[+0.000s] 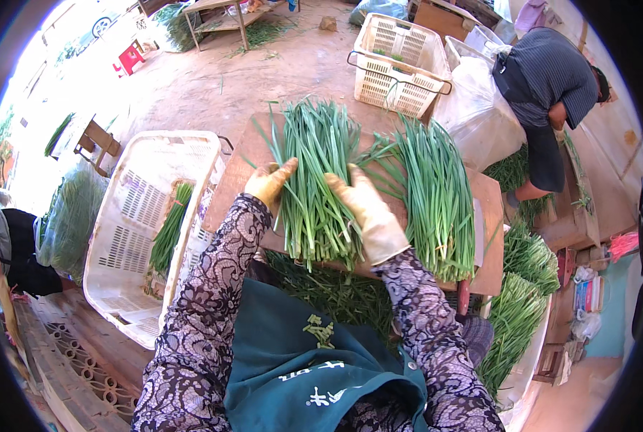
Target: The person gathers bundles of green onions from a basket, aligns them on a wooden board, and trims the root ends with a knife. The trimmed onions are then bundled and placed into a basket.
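A loose bunch of garlic chives (316,189) lies on a wooden board (489,205), leaf tips pointing away from me. My left hand (267,183), in a yellowed glove, holds its left side. From the right, my right hand (370,216), gloved too, grips the same bunch with the thumb over the leaves. Fingers under the leaves are hidden. Beside it rests a second bunch of chives (437,205) with a band near its cut ends. Partly under that bunch is a knife, its red handle (463,298) jutting over the board's near edge.
To the left stands a white plastic crate (97,270) holding a tied chive bundle (173,227). Another crate (397,81) is beyond the board. More chives (516,318) fill a container at right. Cut stem bits (319,330) lie on my apron. A person (551,81) bends at right.
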Action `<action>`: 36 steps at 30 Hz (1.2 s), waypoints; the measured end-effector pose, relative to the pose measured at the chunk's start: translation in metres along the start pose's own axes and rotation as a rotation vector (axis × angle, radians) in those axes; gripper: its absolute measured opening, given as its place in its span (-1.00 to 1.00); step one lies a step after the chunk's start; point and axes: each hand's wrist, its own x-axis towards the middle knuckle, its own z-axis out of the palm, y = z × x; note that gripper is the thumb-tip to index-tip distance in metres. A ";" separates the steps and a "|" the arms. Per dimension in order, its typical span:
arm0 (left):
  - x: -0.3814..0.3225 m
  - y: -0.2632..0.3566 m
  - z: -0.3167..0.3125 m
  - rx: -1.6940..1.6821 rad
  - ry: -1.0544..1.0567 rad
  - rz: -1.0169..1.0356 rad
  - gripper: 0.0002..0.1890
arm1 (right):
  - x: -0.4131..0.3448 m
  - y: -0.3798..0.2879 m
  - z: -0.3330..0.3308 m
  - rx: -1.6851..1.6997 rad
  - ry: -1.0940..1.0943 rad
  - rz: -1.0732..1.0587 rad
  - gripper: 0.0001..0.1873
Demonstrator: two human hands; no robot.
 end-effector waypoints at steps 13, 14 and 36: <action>0.060 0.040 -0.015 0.038 -0.246 -0.032 -0.50 | 0.101 0.004 -0.018 0.542 -0.189 0.083 -0.40; 0.061 0.039 -0.002 0.310 -0.320 0.199 -0.51 | 0.098 0.000 -0.012 0.598 -0.307 -0.007 -0.44; -0.098 0.150 0.066 0.074 -0.692 0.678 -0.17 | -0.080 -0.140 -0.120 0.388 -0.348 -0.528 -0.53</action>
